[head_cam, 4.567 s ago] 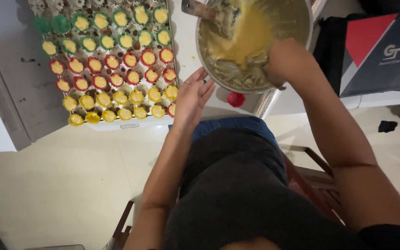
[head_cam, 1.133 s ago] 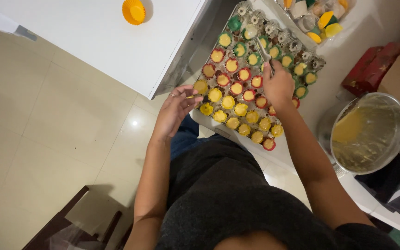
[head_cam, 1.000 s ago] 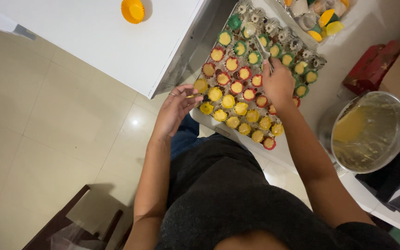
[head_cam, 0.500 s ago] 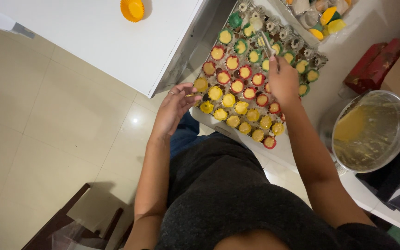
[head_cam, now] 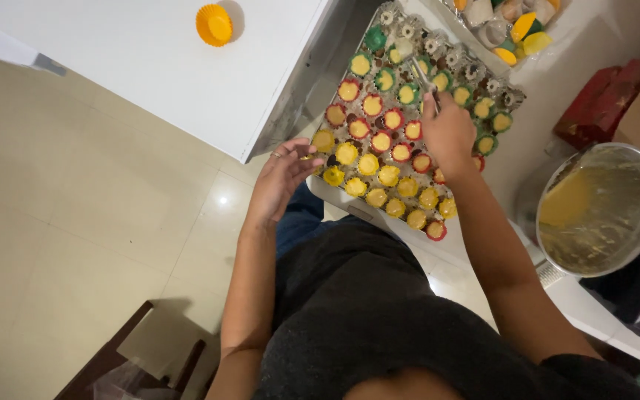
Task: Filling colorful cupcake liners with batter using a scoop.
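Note:
A metal tray [head_cam: 335,194] carries many small paper cups in yellow, red and green, most filled with yellow batter [head_cam: 389,175]. My right hand [head_cam: 447,133] is over the tray's middle and grips a metal spoon [head_cam: 418,74] whose tip reaches the green and unfilled cups at the far end. My left hand [head_cam: 281,175] rests with fingers spread at the tray's near left corner, touching its edge beside a yellow cup [head_cam: 324,140]. A glass bowl [head_cam: 599,210] with yellow batter stands to the right of my right arm.
A white table [head_cam: 150,67] at upper left carries one orange paper cup [head_cam: 214,24]. A container of coloured cups [head_cam: 516,30] lies beyond the tray. A red box [head_cam: 616,100] stands at right. Beige floor tiles and a dark chair [head_cam: 124,363] are below left.
Since 4.6 s ago my right hand has left the batter bowl and come over the tray. In the last second it moved with the spoon toward the tray's far end; my left hand stayed at the corner.

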